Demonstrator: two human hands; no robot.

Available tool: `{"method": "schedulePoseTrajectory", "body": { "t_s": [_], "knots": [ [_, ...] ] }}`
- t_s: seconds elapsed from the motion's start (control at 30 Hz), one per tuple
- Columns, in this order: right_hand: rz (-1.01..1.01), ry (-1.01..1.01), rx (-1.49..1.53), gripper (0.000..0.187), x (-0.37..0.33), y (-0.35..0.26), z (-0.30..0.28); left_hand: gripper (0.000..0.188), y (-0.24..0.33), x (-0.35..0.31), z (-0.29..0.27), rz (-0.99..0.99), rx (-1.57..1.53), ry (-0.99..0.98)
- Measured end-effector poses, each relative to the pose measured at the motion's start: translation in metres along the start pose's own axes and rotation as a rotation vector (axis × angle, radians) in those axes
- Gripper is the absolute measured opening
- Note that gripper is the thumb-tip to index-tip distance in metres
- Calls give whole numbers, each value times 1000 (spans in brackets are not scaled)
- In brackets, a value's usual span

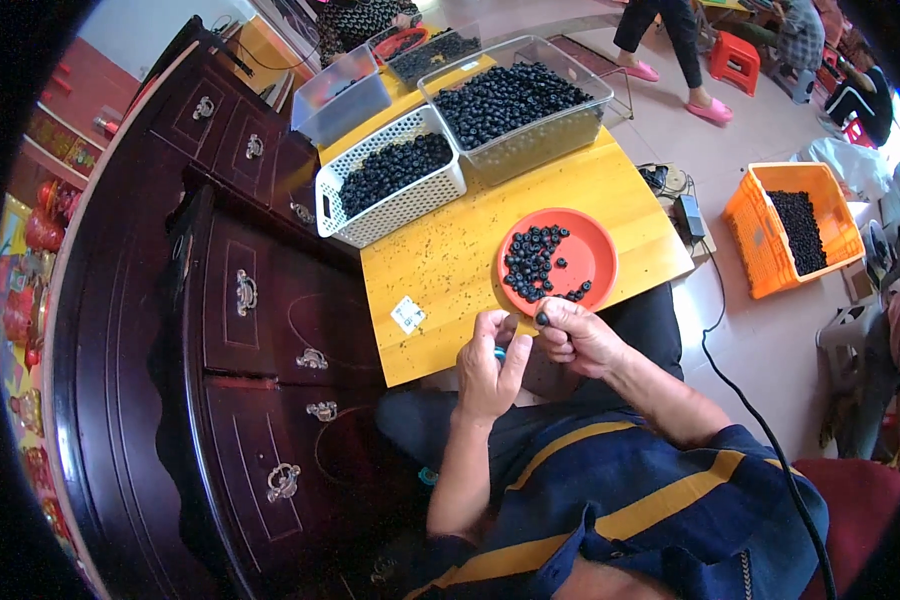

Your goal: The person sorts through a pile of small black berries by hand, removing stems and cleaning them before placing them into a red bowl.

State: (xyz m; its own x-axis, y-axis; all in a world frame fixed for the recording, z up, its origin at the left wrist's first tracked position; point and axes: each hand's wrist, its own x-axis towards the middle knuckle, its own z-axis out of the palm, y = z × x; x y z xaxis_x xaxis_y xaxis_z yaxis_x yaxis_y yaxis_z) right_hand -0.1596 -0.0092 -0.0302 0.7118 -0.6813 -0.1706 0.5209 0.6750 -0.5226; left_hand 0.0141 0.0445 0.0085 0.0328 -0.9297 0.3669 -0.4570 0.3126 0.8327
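My right hand (578,337) pinches a small black round piece (542,319) between thumb and fingertips. Close beside it on the left, my left hand (492,366) is curled, thumb up, around a small teal thing (500,353); most of that is hidden by the fingers, so I cannot tell its kind. Both hands are at the near edge of a yellow wooden table (440,290). Just beyond them sits a round red-orange plate (602,250). Many black round pieces (532,262), some with a hole showing, lie mostly on its left half.
A white perforated basket (400,212) and a clear bin (540,150), both with black pieces, stand farther back. Dark crumbs and a small white packet (407,315) lie on the table. Dark drawers (260,290) border the left. An orange crate (755,240) and a black cable (722,375) are at right.
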Motion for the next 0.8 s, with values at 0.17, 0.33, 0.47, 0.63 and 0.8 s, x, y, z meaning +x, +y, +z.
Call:
{"method": "schedulePoseTrajectory", "body": {
  "t_s": [0.17, 0.33, 0.47, 0.63, 0.8],
  "knots": [
    [0, -18, -12, 23, -3, -2, 0, 24, 2, 6, -4, -26, 101, -148],
    [12, -77, -48, 22, -3, -4, -5, 31, 17, 13, -1, 24, 118, -155],
    [73, -83, -109, 20, -6, -11, 1, 40, 15, 14, 0, 108, 186, -148],
    [93, -113, -154, 20, -4, -13, -1, 41, 11, 13, -2, 127, 263, -161],
    [91, -86, -164, 22, 0, -7, -7, 43, 15, 12, -6, 117, 323, -172]
  ]
}}
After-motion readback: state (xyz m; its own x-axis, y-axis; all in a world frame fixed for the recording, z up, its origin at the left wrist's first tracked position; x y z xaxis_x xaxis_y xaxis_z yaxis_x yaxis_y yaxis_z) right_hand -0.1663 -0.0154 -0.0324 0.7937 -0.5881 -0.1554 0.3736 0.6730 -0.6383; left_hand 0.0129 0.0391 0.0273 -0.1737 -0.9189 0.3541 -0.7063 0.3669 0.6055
